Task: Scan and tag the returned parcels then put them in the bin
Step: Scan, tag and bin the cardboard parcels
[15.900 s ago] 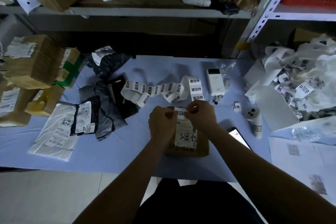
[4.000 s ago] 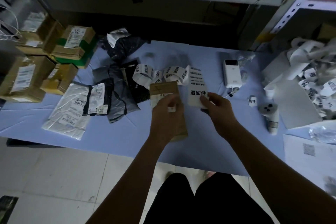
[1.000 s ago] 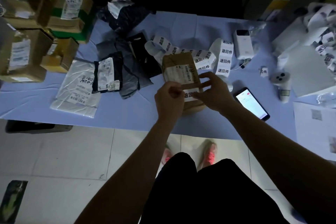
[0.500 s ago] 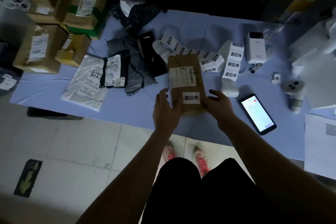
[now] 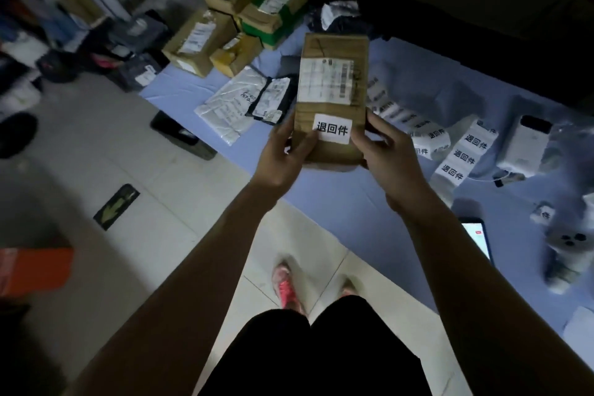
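I hold a brown cardboard parcel (image 5: pixel 332 51) lifted above the blue table (image 5: pixel 353 212), its near end in both hands. It carries a shipping label and a white return tag (image 5: pixel 332 129) with black characters. My left hand (image 5: pixel 286 151) grips the left side, thumb on the tag's corner. My right hand (image 5: pixel 385 151) grips the right side. A strip of tag labels (image 5: pixel 456 151) trails over the table to the right. The white hand scanner (image 5: pixel 565 254) lies at the right edge, beside a lit phone (image 5: pixel 477 238).
Stacked cardboard boxes (image 5: pixel 231 29) stand at the table's far left, with flat white and black mail bags (image 5: pixel 247 100) before them. A white device (image 5: pixel 524 145) lies far right. An orange box (image 5: pixel 32 270) sits on the tiled floor at left, shelving behind it.
The tag was pressed onto the parcel, then both hands lifted the parcel off the table. My view has swung left, bringing the floor and the orange box into sight.
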The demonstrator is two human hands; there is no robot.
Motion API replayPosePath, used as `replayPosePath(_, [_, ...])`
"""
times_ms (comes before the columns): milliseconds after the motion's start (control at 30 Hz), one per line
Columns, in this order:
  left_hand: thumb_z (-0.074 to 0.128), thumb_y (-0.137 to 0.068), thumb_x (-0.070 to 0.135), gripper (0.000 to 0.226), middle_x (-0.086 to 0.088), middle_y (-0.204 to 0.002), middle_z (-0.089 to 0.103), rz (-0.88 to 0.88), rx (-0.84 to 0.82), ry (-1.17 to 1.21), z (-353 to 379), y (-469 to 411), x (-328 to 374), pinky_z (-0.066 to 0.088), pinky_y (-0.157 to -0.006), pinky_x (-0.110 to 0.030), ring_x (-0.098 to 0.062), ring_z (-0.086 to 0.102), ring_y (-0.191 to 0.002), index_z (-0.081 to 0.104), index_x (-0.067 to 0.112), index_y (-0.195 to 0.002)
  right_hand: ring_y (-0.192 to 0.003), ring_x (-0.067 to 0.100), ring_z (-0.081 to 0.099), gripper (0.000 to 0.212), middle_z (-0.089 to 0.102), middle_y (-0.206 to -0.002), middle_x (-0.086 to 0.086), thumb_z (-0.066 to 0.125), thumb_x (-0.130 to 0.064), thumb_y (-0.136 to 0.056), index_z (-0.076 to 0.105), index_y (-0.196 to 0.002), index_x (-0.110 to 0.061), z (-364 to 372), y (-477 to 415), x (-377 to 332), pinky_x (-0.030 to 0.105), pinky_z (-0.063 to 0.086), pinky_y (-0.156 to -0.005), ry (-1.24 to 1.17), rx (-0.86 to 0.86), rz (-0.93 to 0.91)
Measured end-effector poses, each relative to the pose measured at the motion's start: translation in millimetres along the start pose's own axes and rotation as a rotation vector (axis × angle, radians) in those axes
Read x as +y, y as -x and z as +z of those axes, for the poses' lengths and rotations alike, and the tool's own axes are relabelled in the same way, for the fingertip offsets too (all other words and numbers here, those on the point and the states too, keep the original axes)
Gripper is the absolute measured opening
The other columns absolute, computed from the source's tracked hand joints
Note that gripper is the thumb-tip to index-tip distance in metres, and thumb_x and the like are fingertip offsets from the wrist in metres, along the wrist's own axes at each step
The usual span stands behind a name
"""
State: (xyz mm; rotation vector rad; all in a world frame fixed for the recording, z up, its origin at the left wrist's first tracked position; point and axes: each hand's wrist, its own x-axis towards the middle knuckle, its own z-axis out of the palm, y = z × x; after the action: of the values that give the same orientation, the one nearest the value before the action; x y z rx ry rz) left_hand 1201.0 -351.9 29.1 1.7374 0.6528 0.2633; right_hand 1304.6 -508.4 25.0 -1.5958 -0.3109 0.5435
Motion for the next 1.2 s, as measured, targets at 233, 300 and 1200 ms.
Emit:
replayPosePath(233, [0.059, -0.099, 0.044, 0.051, 0.008, -0.135, 0.051, 0.020, 0.184, 0.080, -102.6, 11.8, 31.8, 0.041, -0.107, -0.028, -0.004, 0.051, -0.127, 0.045, 0.043, -0.148, -0.100, 0.000, 0.070, 0.031, 0.074, -0.106, -0.024, 0.070, -0.042, -0.085, 0.067, -0.107, -0.064, 88.5, -15.4, -67.5, 0.036, 0.060, -0.089, -0.012, -0.184, -0.100])
replayPosePath(300, [0.058, -0.100, 0.045, 0.049, 0.008, -0.127, 0.052, 0.026, 0.236, 0.085, -135.7, 15.0, 31.0, 0.044, -0.107, -0.036, -0.009, 0.055, -0.120, 0.046, 0.044, -0.147, -0.100, 0.005, 0.072, 0.029, 0.074, -0.108, -0.022, 0.070, -0.047, -0.083, 0.067, -0.106, -0.065, 121.5, -18.8, -81.4, 0.047, 0.062, -0.088, -0.002, -0.257, -0.115])
replayPosePath(1200, [0.053, -0.103, 0.043, 0.062, 0.004, -0.138, 0.048, 0.127, 0.356, -0.017, -678.1, -161.1, -93.0, 0.036, -0.114, -0.026, -0.008, 0.042, -0.134, 0.026, 0.036, -0.158, -0.104, 0.001, 0.071, 0.041, 0.076, -0.110, -0.017, 0.067, -0.030, -0.094, 0.062, -0.131, -0.049, 691.7, -202.0, -137.9, 0.035, 0.059, -0.092, 0.097, -0.410, -0.209])
